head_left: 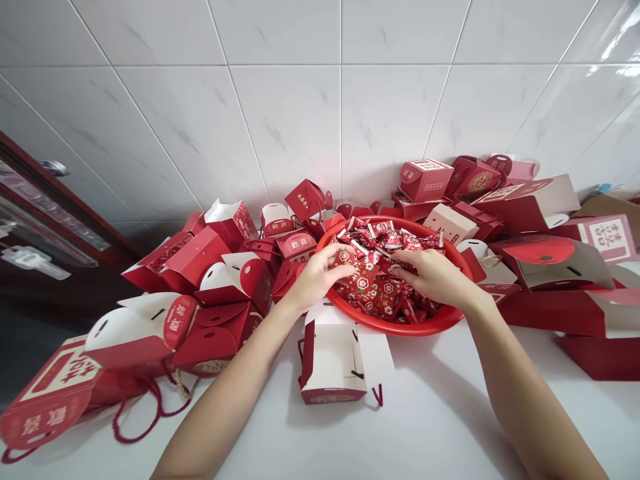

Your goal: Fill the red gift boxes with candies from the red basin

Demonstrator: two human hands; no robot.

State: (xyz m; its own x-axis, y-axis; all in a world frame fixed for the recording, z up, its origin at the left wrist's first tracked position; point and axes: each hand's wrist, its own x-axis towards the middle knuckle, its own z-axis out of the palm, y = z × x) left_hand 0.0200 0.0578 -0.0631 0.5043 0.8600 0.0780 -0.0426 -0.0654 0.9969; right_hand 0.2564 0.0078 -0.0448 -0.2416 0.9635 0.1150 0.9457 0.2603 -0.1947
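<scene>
My left hand [323, 277] reaches over the near left rim of a red plastic basin [405, 328]. Its thumb and fingers are closed at the corner of a red patterned packet [367, 283]. In the basin lie many small red wrapped candies [385, 233]. My right hand [433, 273] is over the right side of the basin, fingers bent in among the wrappers; what they grip is hidden. Just in front of the basin, an open red gift box [333, 357] with a white inside and dark red cord handles stands on the white table.
Red gift boxes crowd both sides, such as a lidded box [215, 337] at left and an open box [550, 260] at right. A cord loop [137, 413] lies at the left. White wall tiles [285, 133] rise behind; dark furniture with a key [35, 260] stands left.
</scene>
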